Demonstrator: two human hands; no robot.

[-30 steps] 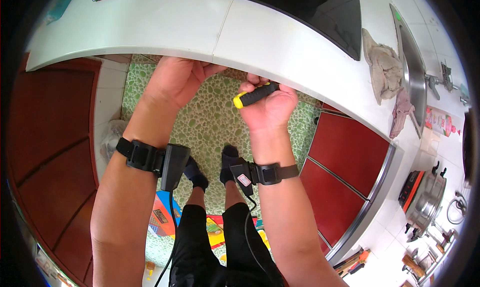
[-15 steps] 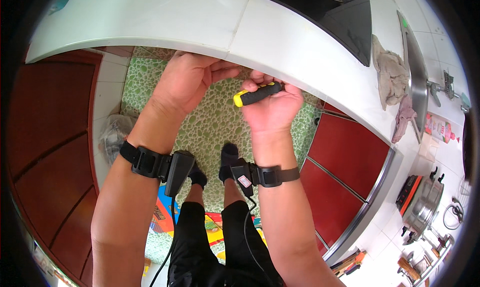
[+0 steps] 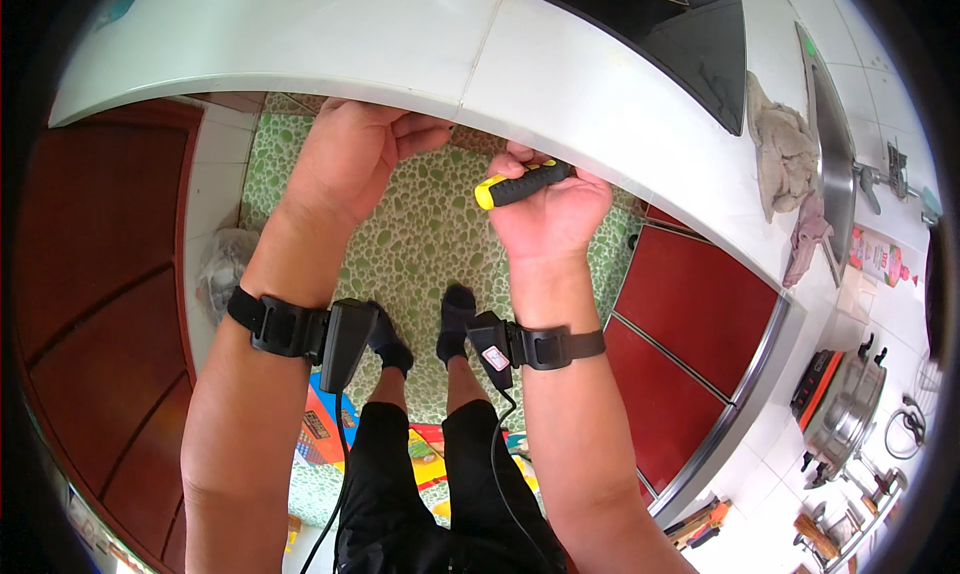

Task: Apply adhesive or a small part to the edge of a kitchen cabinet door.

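Note:
My right hand [image 3: 550, 209] is closed round the black and yellow handle of a screwdriver [image 3: 522, 184], just below the front edge of the white tiled counter [image 3: 400, 54]. The yellow butt points left and toward me; the tool's other end is hidden by my fingers and the counter edge. To the left, my left hand [image 3: 350, 154] reaches under the same edge, palm partly turned up. Its visible fingers stretch to the right, apart from the screwdriver. The counter covers the rest of that hand, so anything at its hidden fingertips cannot be seen.
A black cooktop [image 3: 640, 24] is set into the counter. Grey cloth [image 3: 782, 144] hangs by the sink [image 3: 825, 144] at right. Red cabinet doors stand on the left [image 3: 110, 274] and right [image 3: 690, 324]. A clear plastic bag [image 3: 228, 264] lies on the left; colourful flattened cardboard [image 3: 325, 424] lies near my feet.
My left hand has moved left, away from the right hand, widening the gap between them. The right hand has shifted slightly right, still holding the screwdriver, whose handle tilts a little more.

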